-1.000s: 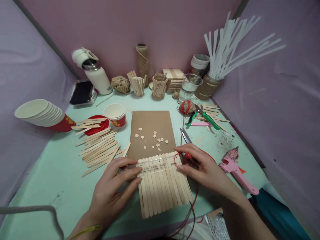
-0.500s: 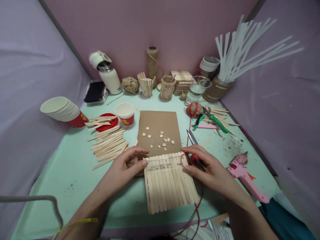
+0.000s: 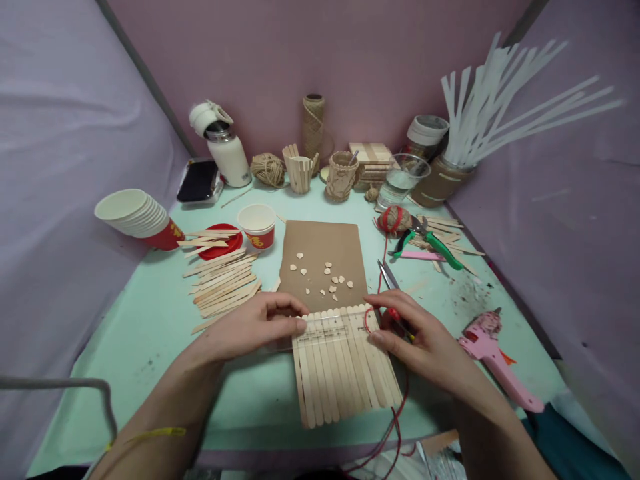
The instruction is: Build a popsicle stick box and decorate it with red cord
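Observation:
A flat panel of craft sticks (image 3: 345,380) laid side by side is between my hands, with a clear ruler (image 3: 325,332) lying across its upper part. My left hand (image 3: 270,319) grips the upper left corner, thumb on top and fingers behind. At the upper right corner my right hand (image 3: 407,327) pinches the panel edge. A red string (image 3: 367,321) loops over that corner and trails down below the panel. Scissors (image 3: 387,275) with red handles lie partly hidden behind my right hand. Beyond the panel is a brown board (image 3: 323,240) bearing several small wooden petal-shaped pieces (image 3: 335,280).
Loose craft sticks (image 3: 225,287) and stacked paper cups (image 3: 140,217) are on the left. To the right lie green-handled pliers (image 3: 435,245), a twine ball with red string (image 3: 394,219) and a pink glue gun (image 3: 500,360). A water cup (image 3: 397,183) stands behind.
My left hand has shifted slightly, its thumb now further onto the panel's upper left corner. The right hand keeps its grip. The whole view has moved a little.

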{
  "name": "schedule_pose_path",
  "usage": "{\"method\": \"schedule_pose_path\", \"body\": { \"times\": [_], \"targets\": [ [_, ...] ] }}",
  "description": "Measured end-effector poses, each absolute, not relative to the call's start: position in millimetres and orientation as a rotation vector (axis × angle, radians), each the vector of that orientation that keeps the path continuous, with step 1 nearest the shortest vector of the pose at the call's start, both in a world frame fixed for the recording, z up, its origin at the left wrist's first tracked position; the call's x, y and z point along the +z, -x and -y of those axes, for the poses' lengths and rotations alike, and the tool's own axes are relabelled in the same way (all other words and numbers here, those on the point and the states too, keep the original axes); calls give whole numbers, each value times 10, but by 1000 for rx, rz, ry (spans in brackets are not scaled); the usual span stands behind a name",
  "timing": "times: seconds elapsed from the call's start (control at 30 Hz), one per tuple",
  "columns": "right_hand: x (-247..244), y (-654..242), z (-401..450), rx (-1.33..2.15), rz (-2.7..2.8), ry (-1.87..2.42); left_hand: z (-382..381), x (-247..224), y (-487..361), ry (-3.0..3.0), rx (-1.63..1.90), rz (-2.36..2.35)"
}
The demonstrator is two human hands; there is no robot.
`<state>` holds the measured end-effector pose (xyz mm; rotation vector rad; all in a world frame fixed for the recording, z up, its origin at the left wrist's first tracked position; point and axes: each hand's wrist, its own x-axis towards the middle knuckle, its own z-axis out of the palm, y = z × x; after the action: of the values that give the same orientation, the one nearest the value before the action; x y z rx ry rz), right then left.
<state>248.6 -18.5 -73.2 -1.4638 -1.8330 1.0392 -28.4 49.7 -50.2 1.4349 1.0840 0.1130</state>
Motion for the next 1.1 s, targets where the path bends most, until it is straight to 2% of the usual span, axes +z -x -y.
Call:
{"method": "schedule_pose_path", "body": {
  "times": [1.1],
  "targets": [
    [-701,-2453,165,978,1825,1463,-547,-609,275,-1358,81,-1026]
  ]
}}
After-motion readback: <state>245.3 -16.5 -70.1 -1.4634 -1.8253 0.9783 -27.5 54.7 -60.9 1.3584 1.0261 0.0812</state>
